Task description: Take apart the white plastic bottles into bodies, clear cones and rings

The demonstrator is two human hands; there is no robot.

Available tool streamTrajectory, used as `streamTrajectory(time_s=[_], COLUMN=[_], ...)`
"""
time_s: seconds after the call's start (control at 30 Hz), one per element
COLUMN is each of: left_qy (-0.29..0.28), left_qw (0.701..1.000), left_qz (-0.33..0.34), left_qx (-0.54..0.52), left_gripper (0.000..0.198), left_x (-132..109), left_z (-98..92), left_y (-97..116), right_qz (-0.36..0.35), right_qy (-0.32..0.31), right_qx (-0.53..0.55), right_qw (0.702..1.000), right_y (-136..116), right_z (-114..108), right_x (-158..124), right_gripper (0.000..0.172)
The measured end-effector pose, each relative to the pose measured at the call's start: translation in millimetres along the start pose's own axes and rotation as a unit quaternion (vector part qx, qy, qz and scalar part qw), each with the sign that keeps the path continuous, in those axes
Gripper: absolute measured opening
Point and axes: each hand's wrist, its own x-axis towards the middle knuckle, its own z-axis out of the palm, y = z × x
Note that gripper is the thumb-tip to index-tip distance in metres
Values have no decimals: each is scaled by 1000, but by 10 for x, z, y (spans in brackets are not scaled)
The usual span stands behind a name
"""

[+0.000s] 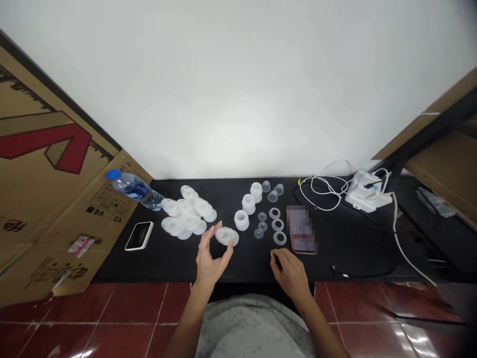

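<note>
My left hand (212, 256) holds a translucent white nipple-shaped piece (226, 235) between thumb and fingers, just above the black table. My right hand (290, 271) rests near the table's front edge with its fingers curled; whether anything is in them is hidden. Left of my left hand lies a pile of similar translucent pieces (188, 211). Several white collars (242, 220) stand in a slanting row. Beside them are small clear discs (262, 226), flat translucent rings (278, 225) and clear domed caps (273, 196).
A phone (301, 228) lies right of the rings. A white-framed device (139, 236) and a water bottle (136, 189) are at the left, beside a cardboard box (48, 174). White cables (320, 186) and a power strip (367, 191) occupy the right.
</note>
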Motion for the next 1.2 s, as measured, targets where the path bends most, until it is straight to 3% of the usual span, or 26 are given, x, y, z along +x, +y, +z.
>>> streamTrajectory(time_s=[0.1,0.27,0.37,0.47,0.6,0.7,0.77,0.9,1.07,1.2], left_qy=[-20,-69,-100,-141,-198,-189,-181,-220,-210,-197], left_qw=[997,980,980,978,957,938,924,899,925,935], left_qz=[-68,-185,-169,-136,-137,-185,-221,-240,-198,-230], left_qx=[-30,-15,-30,-73,-160,-222,-255,-292,-248,-184], left_gripper=[72,49,41,37,37,38,40,43,47,30], left_x=[-113,-318,-315,-221,-152,-165,-171,-147,-137,-165], left_z=[95,210,192,128,53,21,2,-20,10,8], left_y=[6,60,114,144,114,78,65,69,80,59], right_qz=[0,-1,21,90,192,237,246,232,281,221], right_qy=[2,-3,-21,-42,-32,-17,-28,-68,-102,-109], right_qx=[2,41,91,170,347,425,414,375,424,450], right_qw=[1000,999,995,980,918,874,876,895,855,858], right_y=[-1,-3,10,16,-64,-173,-226,-228,-171,-201], right_z=[-2,-30,-80,-113,-22,113,181,218,192,126], right_x=[2,-1,6,38,134,234,290,305,240,247], right_gripper=[14,15,14,18,39,51,52,40,42,40])
